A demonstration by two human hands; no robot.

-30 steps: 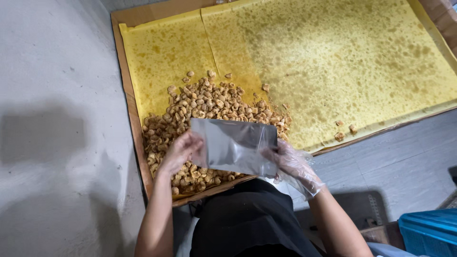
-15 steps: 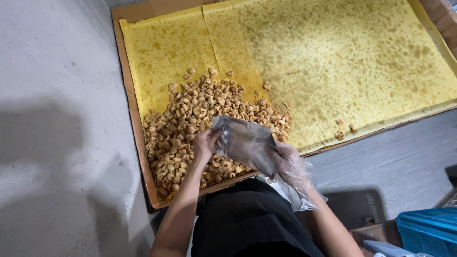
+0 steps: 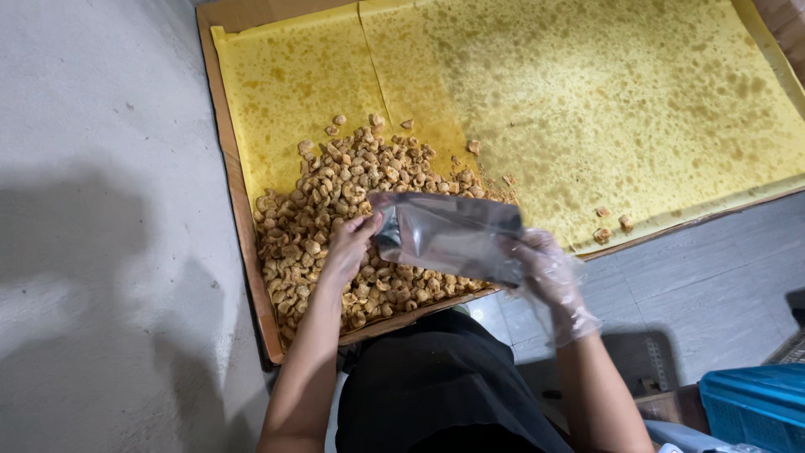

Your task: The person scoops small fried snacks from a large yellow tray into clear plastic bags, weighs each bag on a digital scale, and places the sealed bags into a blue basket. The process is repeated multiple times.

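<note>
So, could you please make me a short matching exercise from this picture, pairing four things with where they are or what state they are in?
Things:
1. left hand
2. right hand
3. pile of fried snacks
4. blue crate

Descriptions:
A. lower right corner of the view
B. bare, holding the silvery pouch's left end
C. on the oil-stained yellow paper, left part of the tray
D. in a clear plastic glove, at the pouch's right end

Pairs: 1-B, 2-D, 3-C, 4-A
</note>
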